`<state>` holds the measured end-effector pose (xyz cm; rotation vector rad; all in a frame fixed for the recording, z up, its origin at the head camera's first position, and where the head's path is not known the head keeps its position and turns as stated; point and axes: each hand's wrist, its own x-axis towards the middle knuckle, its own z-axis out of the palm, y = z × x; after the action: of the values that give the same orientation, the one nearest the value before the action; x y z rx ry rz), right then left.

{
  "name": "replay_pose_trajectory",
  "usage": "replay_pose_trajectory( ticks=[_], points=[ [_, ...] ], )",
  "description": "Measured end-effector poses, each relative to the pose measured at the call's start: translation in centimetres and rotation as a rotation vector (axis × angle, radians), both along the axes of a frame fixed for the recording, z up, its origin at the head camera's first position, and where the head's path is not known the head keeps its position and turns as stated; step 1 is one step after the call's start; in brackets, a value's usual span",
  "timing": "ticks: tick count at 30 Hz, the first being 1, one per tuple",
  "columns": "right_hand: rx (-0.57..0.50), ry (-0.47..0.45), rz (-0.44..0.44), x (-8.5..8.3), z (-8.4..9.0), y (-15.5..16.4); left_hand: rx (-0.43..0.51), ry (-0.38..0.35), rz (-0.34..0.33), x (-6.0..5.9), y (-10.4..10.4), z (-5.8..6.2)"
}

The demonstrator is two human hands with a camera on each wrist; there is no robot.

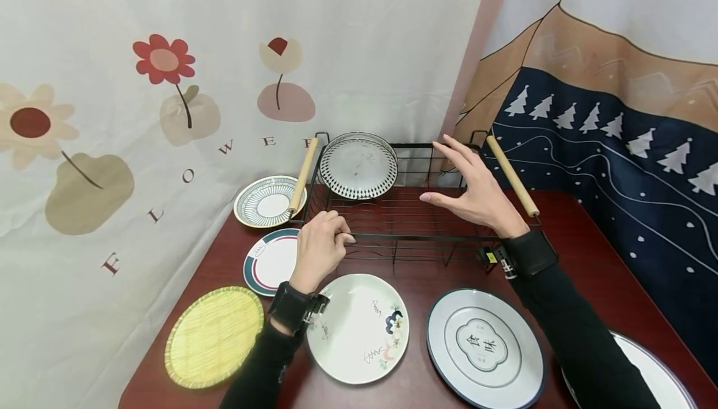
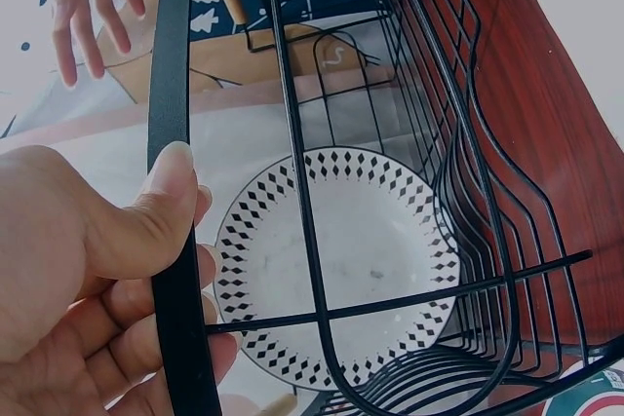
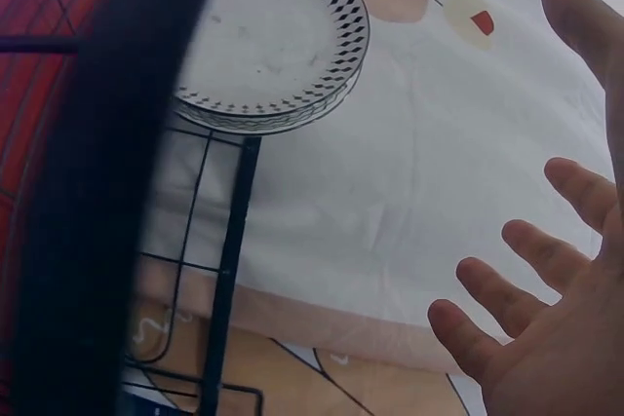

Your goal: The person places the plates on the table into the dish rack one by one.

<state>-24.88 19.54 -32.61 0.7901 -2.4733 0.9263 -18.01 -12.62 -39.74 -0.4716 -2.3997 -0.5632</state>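
Note:
A black wire dish rack [image 1: 415, 237] with wooden side handles stands on the dark red table. My left hand [image 1: 321, 248] grips its front top rail near the left end; in the left wrist view the thumb and fingers wrap the flat black bar [image 2: 174, 338]. Over the rack's right half, my right hand [image 1: 473, 187] is spread, holding nothing. At the rack's back left, a white plate with a black diamond border [image 1: 359, 166] leans upright. Another rim shows close behind that diamond plate [image 3: 268, 36] in the right wrist view.
Left of the rack lie a striped-rim plate [image 1: 269, 202] and a green-rimmed plate [image 1: 275, 262]. In front are a yellow woven tray [image 1: 215, 337], a white patterned plate [image 1: 356, 328] and a dark-rimmed plate [image 1: 485, 346]. My right sleeve partly covers another plate [image 1: 659, 371]. Printed curtains hang behind.

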Motion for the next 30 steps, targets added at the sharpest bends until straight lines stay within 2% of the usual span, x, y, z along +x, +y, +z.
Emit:
replay_pose_trajectory(
  ticks=[10,30],
  points=[
    [-0.014,-0.042,0.005,2.3,-1.7,1.0,-0.003,-0.019,0.018,0.0,0.1,-0.1],
    [-0.049,-0.117,0.019,5.9,-6.7,3.0,0.002,-0.011,0.025,0.0,0.2,-0.1]
  ],
)
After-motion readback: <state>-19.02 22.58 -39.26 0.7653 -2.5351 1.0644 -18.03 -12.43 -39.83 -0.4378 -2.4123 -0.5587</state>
